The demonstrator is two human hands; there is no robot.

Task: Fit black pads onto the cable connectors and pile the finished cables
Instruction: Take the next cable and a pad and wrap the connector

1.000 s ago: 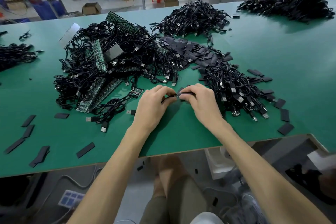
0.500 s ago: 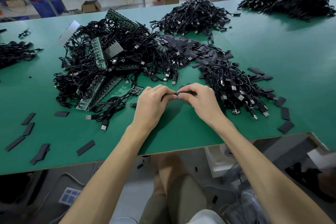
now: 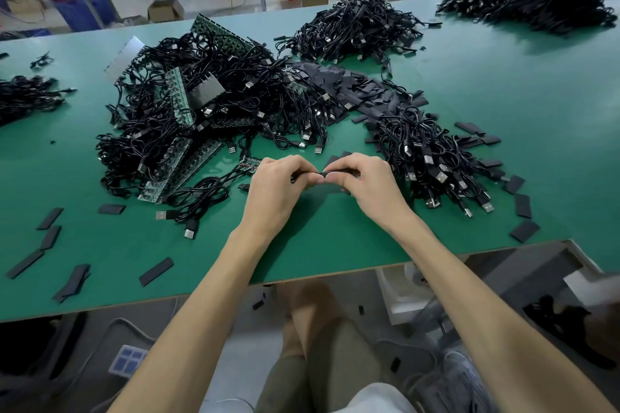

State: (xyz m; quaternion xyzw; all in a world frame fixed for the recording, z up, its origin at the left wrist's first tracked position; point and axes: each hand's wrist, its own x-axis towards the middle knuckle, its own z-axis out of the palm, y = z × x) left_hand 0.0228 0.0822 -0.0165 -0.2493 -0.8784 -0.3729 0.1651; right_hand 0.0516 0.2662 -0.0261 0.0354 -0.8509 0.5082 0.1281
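Note:
My left hand (image 3: 273, 189) and my right hand (image 3: 367, 183) meet fingertip to fingertip just above the green table (image 3: 318, 245). Between them they pinch a cable connector with a black pad (image 3: 330, 174) on it; the left fingers grip the cable end, the right fingers the pad. The cable itself is mostly hidden under my left hand. A big tangle of black cables and green circuit strips (image 3: 201, 111) lies to the left. Another cable pile (image 3: 432, 157) lies close on the right. A heap of loose black pads (image 3: 355, 87) sits behind.
Loose pads lie scattered at the front left (image 3: 156, 271) and right (image 3: 523, 206). More cable piles sit at the back centre (image 3: 352, 30), back right (image 3: 533, 2) and far left (image 3: 23, 97). The table's front edge (image 3: 318, 275) runs just below my wrists.
Both hands stay at the same spot above the table. The fingertips have closed in on the connector and pad, and the dangling cable end seen a second ago is now hidden.

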